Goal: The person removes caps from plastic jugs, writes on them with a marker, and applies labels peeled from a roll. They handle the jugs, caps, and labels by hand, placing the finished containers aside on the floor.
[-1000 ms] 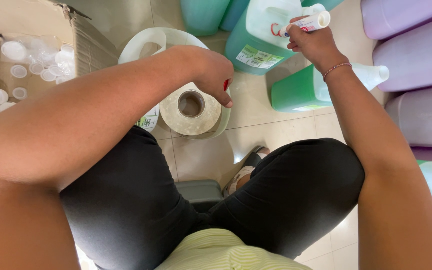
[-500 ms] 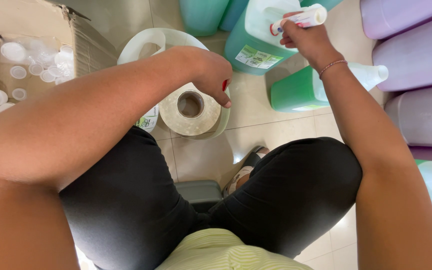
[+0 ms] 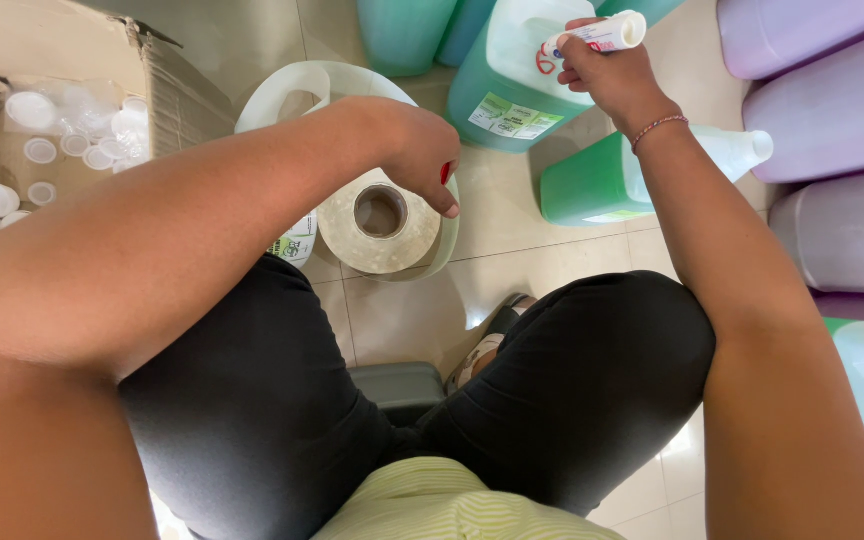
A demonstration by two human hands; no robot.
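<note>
My right hand (image 3: 617, 85) is shut on a white tube-shaped marker (image 3: 597, 35), held over the top of a large green jug (image 3: 507, 90) with a label. My left hand (image 3: 417, 150) hangs curled over a wide roll of pale label tape (image 3: 367, 245). A small red piece (image 3: 445, 172) shows between its fingers. The roll lies on a white jug (image 3: 287, 90) that rests on its side on the tiled floor. My legs in black trousers fill the middle of the view.
An open cardboard box (image 3: 167, 85) at the left holds several white caps (image 3: 37, 150). A green bottle (image 3: 602, 180) lies on its side. Purple jugs (image 3: 832, 110) line the right, teal ones (image 3: 402, 30) stand at the top. A grey stool (image 3: 397, 385) is under me.
My right hand has shifted slightly with the marker above the green jug. My left hand stays over the roll.
</note>
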